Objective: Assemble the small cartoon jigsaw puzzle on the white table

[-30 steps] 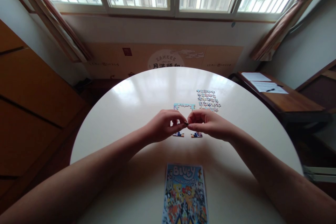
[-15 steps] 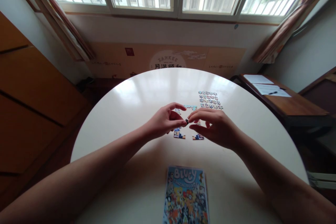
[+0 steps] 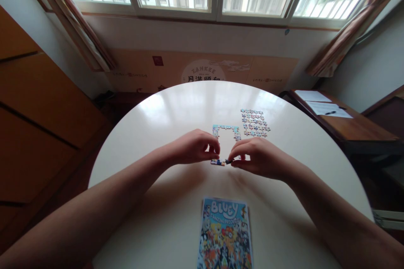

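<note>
A partly joined jigsaw border [image 3: 225, 127] lies on the white table, its middle showing bare tabletop. My left hand [image 3: 197, 147] is at the border's lower left corner, fingers curled, with thumb and fingertips pressed down on the joined pieces there. Between the thumb and fingers of my right hand [image 3: 259, 157] is a small dark jigsaw piece [image 3: 228, 161], held low beside the gap in the bottom row. My right hand covers most of the border's lower right part.
Loose jigsaw pieces [image 3: 252, 122] lie in rows beyond my right hand. Closer to me is a colourful Bluey picture sheet [image 3: 224, 233]. The round white table [image 3: 142, 134] has a curved edge. A wooden desk [image 3: 362, 128] with papers stands at the right.
Both hands have come down and nearer to me, from above the border's middle to its bottom row. The dark piece, earlier between both hands' fingertips, is now in my right hand.
</note>
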A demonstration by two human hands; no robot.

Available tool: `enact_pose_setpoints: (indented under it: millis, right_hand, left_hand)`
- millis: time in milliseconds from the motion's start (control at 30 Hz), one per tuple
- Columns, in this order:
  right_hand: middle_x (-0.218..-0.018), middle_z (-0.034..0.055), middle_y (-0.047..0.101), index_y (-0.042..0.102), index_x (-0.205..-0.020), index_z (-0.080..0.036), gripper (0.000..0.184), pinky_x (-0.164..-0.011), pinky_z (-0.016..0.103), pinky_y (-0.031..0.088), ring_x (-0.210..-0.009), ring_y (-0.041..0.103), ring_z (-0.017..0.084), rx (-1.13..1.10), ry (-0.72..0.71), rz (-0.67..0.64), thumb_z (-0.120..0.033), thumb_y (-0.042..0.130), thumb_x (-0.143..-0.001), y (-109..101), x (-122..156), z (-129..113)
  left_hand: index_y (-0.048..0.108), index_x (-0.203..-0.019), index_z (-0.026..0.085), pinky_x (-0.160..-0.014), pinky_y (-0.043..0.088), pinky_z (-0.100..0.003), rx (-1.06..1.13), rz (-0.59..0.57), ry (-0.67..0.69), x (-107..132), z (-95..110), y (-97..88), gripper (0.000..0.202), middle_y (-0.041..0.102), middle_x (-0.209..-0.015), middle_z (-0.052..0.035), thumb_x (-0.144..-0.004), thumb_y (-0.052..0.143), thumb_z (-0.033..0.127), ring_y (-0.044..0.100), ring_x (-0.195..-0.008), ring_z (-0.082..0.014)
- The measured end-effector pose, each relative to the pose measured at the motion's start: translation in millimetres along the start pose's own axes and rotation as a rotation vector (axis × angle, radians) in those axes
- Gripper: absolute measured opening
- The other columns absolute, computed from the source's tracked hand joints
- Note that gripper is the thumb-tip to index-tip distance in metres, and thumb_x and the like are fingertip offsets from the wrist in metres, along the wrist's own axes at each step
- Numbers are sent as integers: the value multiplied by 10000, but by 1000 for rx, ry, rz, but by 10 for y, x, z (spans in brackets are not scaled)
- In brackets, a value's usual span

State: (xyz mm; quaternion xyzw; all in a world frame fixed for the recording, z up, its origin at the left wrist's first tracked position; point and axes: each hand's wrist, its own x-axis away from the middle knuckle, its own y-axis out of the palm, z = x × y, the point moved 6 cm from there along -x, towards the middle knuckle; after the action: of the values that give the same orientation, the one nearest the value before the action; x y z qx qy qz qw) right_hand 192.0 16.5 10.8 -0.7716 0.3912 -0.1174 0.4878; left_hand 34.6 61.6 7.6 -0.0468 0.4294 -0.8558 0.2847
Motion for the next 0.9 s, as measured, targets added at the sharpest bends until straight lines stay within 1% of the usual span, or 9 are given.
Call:
enact_pose_setpoints:
  millis: [67, 167, 400, 667, 900]
  right_hand:
    - [-880, 2, 747, 771, -914, -257, 89, -705, 275, 475, -781, 663, 148, 6, 8, -15, -238, 692, -879, 28, -8, 15]
    - [-875, -2, 747, 773, -908, -261, 86, -703, 274, 463, -778, 664, 146, 21, 21, -21, -248, 693, -880, 66, -16, 36]
    - [-869, -17, 747, 778, -899, -277, 78, -698, 273, 450, -752, 664, 138, 45, 44, -29, -261, 716, -856, 125, -19, 92]
    - [-854, -14, 745, 780, -894, -278, 106, -674, 268, 440, -743, 661, 133, 67, 42, -39, -241, 690, -850, 129, -15, 116]
    - [-877, -15, 748, 777, -909, -283, 119, -702, 280, 445, -776, 665, 145, 59, 55, -54, -242, 678, -854, 121, -19, 110]
  left_hand:
    - [752, -859, 196, -604, 434, -207, -38, -56, 47, 17, -6, 24, 56, 680, -748, 7, -817, 717, 190, 572, -638, -86]
    - [758, -887, 211, -609, 430, -203, -59, -93, 76, 26, -38, 70, 98, 687, -775, 8, -803, 723, 174, 583, -658, -89]
    - [772, -929, 226, -639, 432, -207, -56, -143, 51, 3, -117, 142, 151, 684, -784, 8, -817, 696, 160, 593, -687, -99]
    - [785, -956, 240, -630, 424, -208, -58, -123, 37, -4, -93, 146, 207, 672, -763, 12, -796, 687, 152, 589, -674, -98]
    - [804, -985, 280, -612, 413, -223, -91, -118, 34, 1, -65, 161, 240, 678, -773, 8, -818, 670, 173, 572, -650, -97]
